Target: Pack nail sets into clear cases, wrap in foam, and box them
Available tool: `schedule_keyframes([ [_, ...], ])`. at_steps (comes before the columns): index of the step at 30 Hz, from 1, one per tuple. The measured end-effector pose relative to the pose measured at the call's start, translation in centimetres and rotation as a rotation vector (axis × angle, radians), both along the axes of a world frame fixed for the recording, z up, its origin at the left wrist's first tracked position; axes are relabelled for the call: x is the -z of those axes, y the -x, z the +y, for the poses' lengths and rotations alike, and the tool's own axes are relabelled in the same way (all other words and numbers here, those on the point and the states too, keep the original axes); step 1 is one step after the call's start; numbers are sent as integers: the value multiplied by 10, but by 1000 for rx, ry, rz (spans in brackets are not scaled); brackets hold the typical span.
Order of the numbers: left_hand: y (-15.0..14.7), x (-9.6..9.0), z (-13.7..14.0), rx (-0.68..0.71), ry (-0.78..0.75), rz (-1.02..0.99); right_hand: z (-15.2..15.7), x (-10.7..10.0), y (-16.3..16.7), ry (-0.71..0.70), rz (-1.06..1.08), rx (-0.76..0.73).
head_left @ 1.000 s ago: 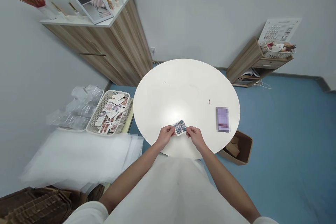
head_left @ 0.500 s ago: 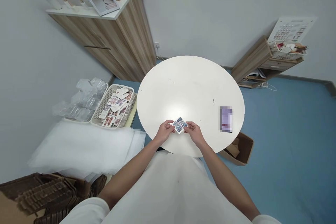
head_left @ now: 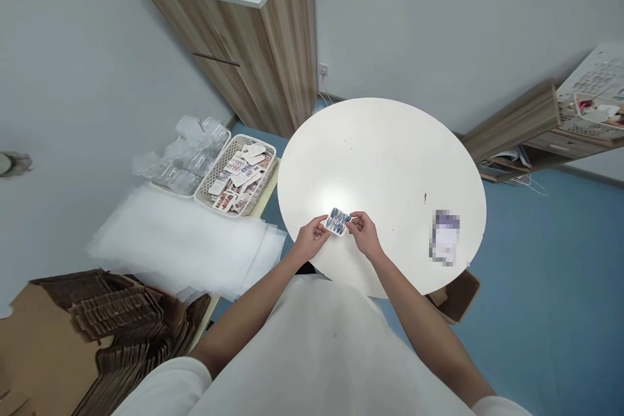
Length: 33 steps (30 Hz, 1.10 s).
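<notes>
A small white card of blue and silvery press-on nails point(head_left: 337, 221) is held over the near part of the round white table point(head_left: 385, 149). My left hand point(head_left: 312, 238) pinches the card by its left edge, thumb and fingers closed. At the opposite edge, my right hand point(head_left: 364, 234) has its fingertips closed on the card's upper right corner. The nails lie in rows across the card's face, which is turned up toward me.
On the table's right lies a pixelated purple and white item point(head_left: 445, 238). Left stand a basket of nail cards point(head_left: 199, 192), clear plastic boxes point(head_left: 188, 166), white foam sheets point(head_left: 185, 240) and folded cardboard point(head_left: 117, 312). An open carton point(head_left: 461, 296) sits on the floor, right.
My view has swung left, so the room shifts rightward in the picture. The nail card has turned from a diamond-like angle to nearly level, still between both hands.
</notes>
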<state>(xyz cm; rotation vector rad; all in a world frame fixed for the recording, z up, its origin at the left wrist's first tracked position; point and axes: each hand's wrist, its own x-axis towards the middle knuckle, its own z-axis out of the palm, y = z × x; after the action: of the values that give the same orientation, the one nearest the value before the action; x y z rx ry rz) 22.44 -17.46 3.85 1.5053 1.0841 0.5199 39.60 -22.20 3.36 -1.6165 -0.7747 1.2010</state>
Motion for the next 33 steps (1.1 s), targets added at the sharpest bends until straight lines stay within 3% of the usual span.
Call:
schedule_keyframes([
  [4, 23, 9, 21, -88, -17, 62, 24, 9, 27, -14, -99, -62],
  [9, 55, 30, 52, -123, -93, 163, 51, 28, 63, 1, -379, -261],
  [14, 74, 53, 73, -8, -234, 269, 64, 51, 85, 75, -603, -343],
  [19, 79, 69, 83, 156, -277, 389, 69, 63, 93, 119, -763, -366],
  [26, 84, 69, 82, 320, -430, 561, 67, 64, 97, 103, -858, -366],
  [33, 93, 58, 73, 438, -586, 469, 39, 53, 105, 44, -983, -458],
])
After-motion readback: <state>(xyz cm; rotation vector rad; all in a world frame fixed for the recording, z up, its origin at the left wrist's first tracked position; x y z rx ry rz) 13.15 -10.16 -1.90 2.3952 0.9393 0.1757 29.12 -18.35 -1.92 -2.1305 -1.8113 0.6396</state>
